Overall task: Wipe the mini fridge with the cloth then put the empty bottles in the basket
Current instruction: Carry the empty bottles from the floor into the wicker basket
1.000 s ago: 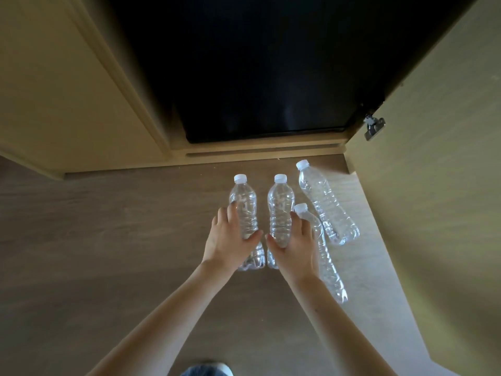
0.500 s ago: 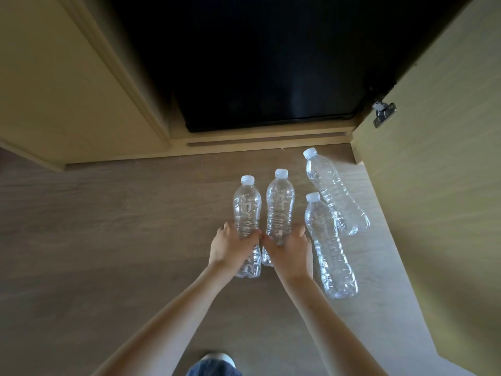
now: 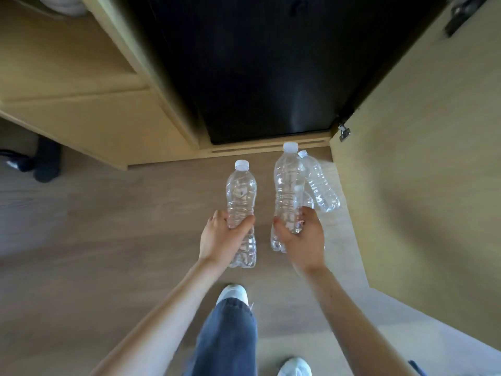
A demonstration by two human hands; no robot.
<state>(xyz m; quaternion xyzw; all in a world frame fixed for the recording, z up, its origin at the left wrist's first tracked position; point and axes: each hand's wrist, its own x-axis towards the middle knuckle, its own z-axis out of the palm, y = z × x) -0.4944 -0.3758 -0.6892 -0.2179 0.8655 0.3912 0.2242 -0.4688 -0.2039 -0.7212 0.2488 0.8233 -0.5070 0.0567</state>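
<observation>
The left hand [image 3: 221, 238] has its fingers clamped round one empty bottle [image 3: 241, 191], and the right hand [image 3: 305, 240] grips a second bottle [image 3: 288, 183]. Both bottles point lengthwise, caps toward the black fridge [image 3: 271, 66]. A third bottle [image 3: 321, 188] lies on the floor [image 3: 122, 226] with its cap pointing the same way.

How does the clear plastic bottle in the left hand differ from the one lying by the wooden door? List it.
The left hand grips its clear plastic bottle, lifted; the other bottle lies loose on the wooden floor. The held bottle's cap points straight ahead; the floor bottle lies slanted, partly behind the right hand's bottle. Both are clear, ribbed, white-capped.
</observation>
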